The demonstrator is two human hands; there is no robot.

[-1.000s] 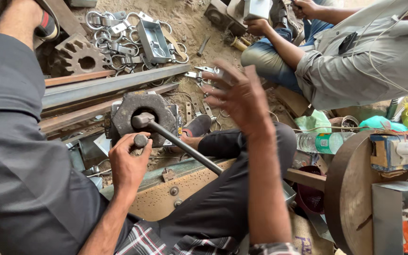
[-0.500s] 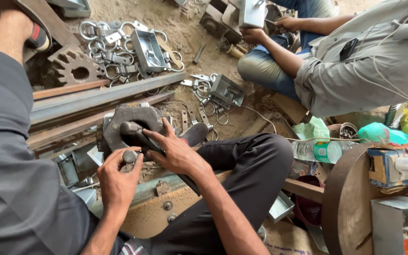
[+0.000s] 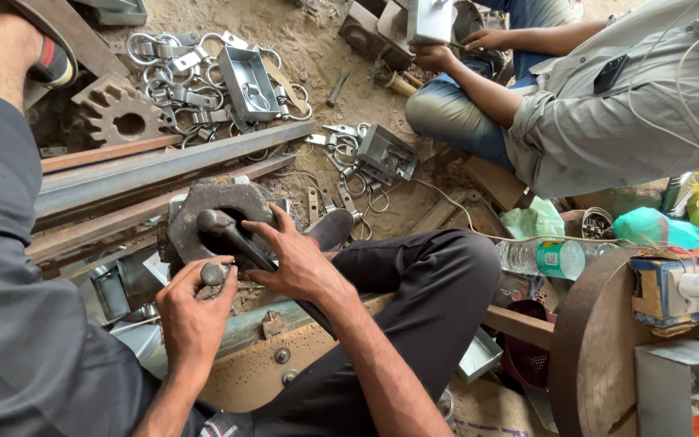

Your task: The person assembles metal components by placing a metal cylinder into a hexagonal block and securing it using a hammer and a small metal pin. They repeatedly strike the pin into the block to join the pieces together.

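Note:
A heavy rusty iron block [image 3: 196, 212] with a round opening sits on the bench in front of me. A long steel lever [image 3: 226, 230] with a rounded head runs from that opening diagonally down to the right. My right hand [image 3: 299, 265] lies over the lever just below its head, fingers wrapped on it. My left hand [image 3: 191, 311] is closed around a short steel pin [image 3: 213, 273] with a rounded top, held upright beside the block. My dark trouser leg [image 3: 414, 299] lies to the right.
Long steel angle bars [image 3: 163, 166] cross behind the block. A toothed gear [image 3: 119, 117], a pile of metal rings [image 3: 167, 69] and sheet-metal boxes [image 3: 246, 81] lie on the sandy ground. Another person [image 3: 608, 97] sits at upper right. A round brown disc [image 3: 600, 348] stands at right.
My right hand has come down from mid-air and settled on the lever. My left hand has stayed on the pin beside the block.

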